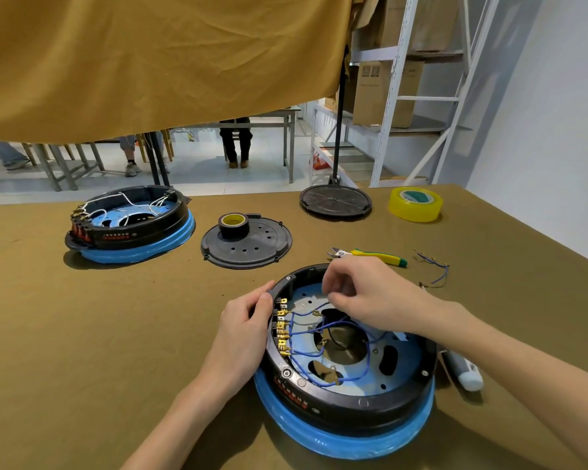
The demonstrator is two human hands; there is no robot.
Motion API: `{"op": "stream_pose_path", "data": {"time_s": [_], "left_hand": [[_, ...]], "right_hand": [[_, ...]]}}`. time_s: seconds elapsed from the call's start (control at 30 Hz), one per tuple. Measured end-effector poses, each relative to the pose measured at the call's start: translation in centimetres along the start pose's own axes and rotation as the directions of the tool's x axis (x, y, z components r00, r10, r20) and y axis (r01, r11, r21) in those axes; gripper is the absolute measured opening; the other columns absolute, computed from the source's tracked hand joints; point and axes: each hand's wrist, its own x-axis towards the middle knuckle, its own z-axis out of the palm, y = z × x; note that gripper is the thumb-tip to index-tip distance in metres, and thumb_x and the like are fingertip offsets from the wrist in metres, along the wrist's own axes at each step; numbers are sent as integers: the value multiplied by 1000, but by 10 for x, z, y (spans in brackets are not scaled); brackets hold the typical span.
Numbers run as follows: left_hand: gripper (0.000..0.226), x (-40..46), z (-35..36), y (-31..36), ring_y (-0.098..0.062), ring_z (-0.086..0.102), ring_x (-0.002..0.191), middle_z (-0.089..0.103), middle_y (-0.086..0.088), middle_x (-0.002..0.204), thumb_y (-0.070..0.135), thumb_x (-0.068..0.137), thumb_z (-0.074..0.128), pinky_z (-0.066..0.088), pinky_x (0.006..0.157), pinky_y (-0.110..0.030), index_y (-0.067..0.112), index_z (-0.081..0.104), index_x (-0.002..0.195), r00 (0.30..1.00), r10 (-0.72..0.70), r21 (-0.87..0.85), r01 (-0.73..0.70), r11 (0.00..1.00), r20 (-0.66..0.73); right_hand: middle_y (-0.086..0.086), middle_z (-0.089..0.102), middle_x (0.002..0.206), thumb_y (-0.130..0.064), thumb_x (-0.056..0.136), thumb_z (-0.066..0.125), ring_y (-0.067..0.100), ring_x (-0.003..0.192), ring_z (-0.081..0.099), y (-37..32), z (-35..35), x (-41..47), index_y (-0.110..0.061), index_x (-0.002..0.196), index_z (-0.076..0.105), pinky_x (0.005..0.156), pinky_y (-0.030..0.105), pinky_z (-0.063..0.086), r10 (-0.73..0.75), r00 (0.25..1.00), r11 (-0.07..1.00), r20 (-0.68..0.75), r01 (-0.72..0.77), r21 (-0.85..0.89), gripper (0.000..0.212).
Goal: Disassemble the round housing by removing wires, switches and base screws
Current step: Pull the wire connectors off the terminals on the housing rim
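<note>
A round black housing (340, 407) with a blue lower rim lies open-side up in front of me. Inside, several blue wires (333, 381) run from a row of brass switch terminals (282, 334) on its left wall across a pale blue plate. My left hand (248, 327) grips the housing's left wall beside the terminals. My right hand (360, 293) reaches over the far inside, its fingertips pinched on a blue wire near a brass connector (316, 313).
A second housing (133, 228) with white wires sits at the far left. A black cover plate (252, 247) bears a black tape roll (234, 223). Cutters (370, 255), loose blue wires (433, 266), yellow tape (415, 203), a round stand base (335, 201) and a white tool (465, 371) lie to the right.
</note>
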Motion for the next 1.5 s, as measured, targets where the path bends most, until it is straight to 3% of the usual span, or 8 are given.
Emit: {"op": "stream_pose_path", "data": {"time_s": [0.13, 0.23, 0.47, 0.77, 1.0, 1.2, 1.3, 1.5], "left_hand": [[41, 0, 1, -1, -3, 59, 122, 66, 7, 135, 33, 109, 40, 49, 107, -35, 23, 53, 147, 1000, 0, 1, 0, 1000, -11], [41, 0, 1, 0, -5, 59, 124, 65, 6, 137, 32, 109, 40, 47, 109, -37, 23, 54, 147, 1000, -2, 0, 2, 1000, -8], [40, -1, 0, 0, -7, 57, 127, 64, 7, 137, 32, 109, 40, 46, 112, -42, 23, 54, 146, 1000, 3, -7, -3, 1000, -5], [29, -2, 0, 1, 2, 68, 102, 75, 16, 107, 32, 109, 41, 53, 86, -25, 38, 62, 127, 1000, 1, -62, 0, 998, 21], [26, -2, 6, 0, -6, 72, 95, 78, 8, 101, 22, 107, 47, 53, 70, -15, 26, 70, 119, 998, -45, -205, 35, 978, -46], [28, 3, 13, -1, -23, 70, 108, 76, -5, 112, 17, 106, 50, 56, 95, -47, 14, 71, 124, 989, -111, -318, 76, 945, -96], [26, 5, 15, -2, -24, 72, 105, 78, -4, 108, 17, 105, 51, 57, 93, -47, 15, 72, 121, 987, -126, -348, 86, 934, -96], [26, 8, 14, -6, -23, 73, 102, 78, -3, 105, 18, 105, 51, 57, 84, -39, 17, 72, 121, 989, -124, -349, 88, 933, -83]], "right_hand": [[-9, 67, 82, -32, 93, 70, 3, 70, 59, 1, -10, -7, -25, 88, 71, 58, 16, 44, 45, 997, 993, 59, -38, -113, 8], [-9, 70, 77, -37, 94, 66, 7, 71, 64, -5, 2, -7, -21, 93, 80, 59, 26, 53, 92, 989, 979, 113, -69, -194, 21], [-18, 58, 57, -38, 88, 76, 1, 55, 56, -10, 20, -5, -21, 89, 83, 53, 14, 38, 128, 991, 988, 47, -123, -99, 19], [-6, 75, 90, -29, 92, 72, 9, 83, 68, -20, 24, -12, -18, 91, 78, 77, 31, 59, 111, 994, 993, 17, -112, 48, 12], [12, 74, 81, -8, 99, 62, 27, 69, 68, -27, -4, -4, -1, 99, 65, 69, 33, 59, 84, 983, 818, -163, 25, 575, 8], [5, 70, 78, -12, 99, 65, 17, 66, 66, -4, -20, 10, -8, 96, 70, 59, 25, 54, 265, 952, 656, -150, -64, 752, 7], [6, 70, 83, -17, 97, 68, 14, 67, 69, 29, -39, 16, -8, 103, 74, 62, 24, 57, 406, 896, 593, -182, -107, 798, 12], [15, 70, 84, -11, 95, 69, 19, 67, 66, 120, -58, 17, -4, 95, 74, 58, 24, 54, 622, 719, 681, -310, -301, 667, 9]]}}
